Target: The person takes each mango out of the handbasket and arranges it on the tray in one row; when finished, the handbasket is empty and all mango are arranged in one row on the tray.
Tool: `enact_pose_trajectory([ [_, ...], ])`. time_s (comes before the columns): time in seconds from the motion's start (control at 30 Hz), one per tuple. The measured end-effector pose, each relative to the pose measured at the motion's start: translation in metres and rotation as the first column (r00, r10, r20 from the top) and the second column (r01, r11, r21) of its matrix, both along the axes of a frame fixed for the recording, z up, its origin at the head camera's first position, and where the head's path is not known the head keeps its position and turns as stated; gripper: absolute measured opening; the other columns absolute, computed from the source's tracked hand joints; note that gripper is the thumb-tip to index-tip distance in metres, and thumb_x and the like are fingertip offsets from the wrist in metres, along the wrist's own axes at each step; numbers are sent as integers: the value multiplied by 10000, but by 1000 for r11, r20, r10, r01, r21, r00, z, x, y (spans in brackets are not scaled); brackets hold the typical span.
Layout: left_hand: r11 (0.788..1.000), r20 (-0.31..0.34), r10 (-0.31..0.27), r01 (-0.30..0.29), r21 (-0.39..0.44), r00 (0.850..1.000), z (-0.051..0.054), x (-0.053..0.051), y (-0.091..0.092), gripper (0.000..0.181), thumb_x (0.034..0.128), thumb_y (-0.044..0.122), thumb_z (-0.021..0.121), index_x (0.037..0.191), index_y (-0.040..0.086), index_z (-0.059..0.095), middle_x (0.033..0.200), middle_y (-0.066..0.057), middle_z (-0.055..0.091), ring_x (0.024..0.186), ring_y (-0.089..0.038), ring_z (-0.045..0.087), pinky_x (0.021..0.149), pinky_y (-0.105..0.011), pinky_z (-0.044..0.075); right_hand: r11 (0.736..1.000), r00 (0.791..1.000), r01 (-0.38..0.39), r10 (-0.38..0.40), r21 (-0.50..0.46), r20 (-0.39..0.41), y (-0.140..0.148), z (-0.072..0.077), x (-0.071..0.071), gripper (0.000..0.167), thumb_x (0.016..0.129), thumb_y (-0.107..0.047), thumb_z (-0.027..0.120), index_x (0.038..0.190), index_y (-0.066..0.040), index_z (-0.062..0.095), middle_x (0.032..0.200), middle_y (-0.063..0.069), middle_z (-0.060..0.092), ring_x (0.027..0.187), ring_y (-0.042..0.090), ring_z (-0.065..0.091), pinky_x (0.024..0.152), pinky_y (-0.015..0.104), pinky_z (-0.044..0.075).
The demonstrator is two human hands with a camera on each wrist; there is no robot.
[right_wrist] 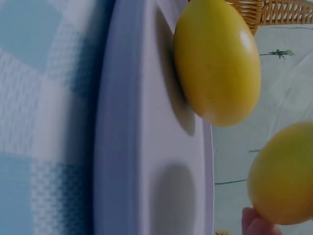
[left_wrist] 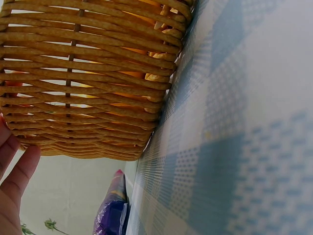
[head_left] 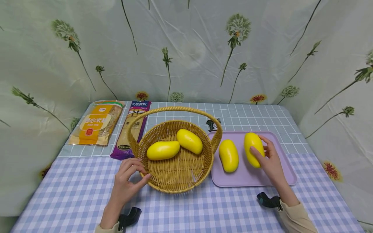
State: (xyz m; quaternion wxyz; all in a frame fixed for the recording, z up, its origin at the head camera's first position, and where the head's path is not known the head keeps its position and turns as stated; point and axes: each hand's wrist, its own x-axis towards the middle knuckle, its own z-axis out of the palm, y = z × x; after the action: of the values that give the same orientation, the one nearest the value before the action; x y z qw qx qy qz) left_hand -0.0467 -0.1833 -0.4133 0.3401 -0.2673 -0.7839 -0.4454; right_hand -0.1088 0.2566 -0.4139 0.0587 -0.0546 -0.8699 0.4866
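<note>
Purple packet point(head_left: 127, 134) beside basket point(head_left: 175, 170), handle point(head_left: 175, 109) arched above, dark wrapper point(head_left: 214, 125) behind tray point(head_left: 247, 180)

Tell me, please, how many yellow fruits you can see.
4: one fruit at left in the wicker basket, a second fruit at right inside it, a third fruit on the purple tray, and a fourth fruit held above the tray in the right hand. None appears hidden.
</note>
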Motion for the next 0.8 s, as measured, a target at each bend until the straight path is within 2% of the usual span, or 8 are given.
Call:
enact_pose_trajectory([
  [0.17, 1000, 1, 0, 0, 3, 1000, 0, 0, 0, 368, 888, 360, 663, 712, 44, 596, 835, -139, 591, 855, -351, 508, 929, -275, 358, 997, 999, 6, -9, 74, 36, 3, -5, -2, 648, 913, -416, 606, 1458, -200, 327, 1133, 176, 489, 852, 243, 426, 651, 294, 393],
  [0.33, 1000, 7, 3, -3, 1, 1000, 0, 0, 0, 367, 886, 362, 664, 714, 44, 597, 835, -135, 590, 869, -319, 511, 928, -266, 359, 991, 999, -12, 5, 130, 49, 4, -10, -5, 679, 902, -446, 608, 1457, -172, 327, 1148, 214, 510, 845, 269, 450, 669, 332, 403],
  [0.8, 1000, -2, 4, -4, -5, 1000, 0, 0, 0, 375, 891, 367, 655, 713, 43, 594, 818, -151, 587, 861, -369, 513, 935, -267, 362, 976, 997, -62, 51, 208, 55, -2, -15, -9, 694, 902, -436, 606, 1435, -77, 343, 1160, 251, 489, 945, 350, 472, 727, 419, 401],
])
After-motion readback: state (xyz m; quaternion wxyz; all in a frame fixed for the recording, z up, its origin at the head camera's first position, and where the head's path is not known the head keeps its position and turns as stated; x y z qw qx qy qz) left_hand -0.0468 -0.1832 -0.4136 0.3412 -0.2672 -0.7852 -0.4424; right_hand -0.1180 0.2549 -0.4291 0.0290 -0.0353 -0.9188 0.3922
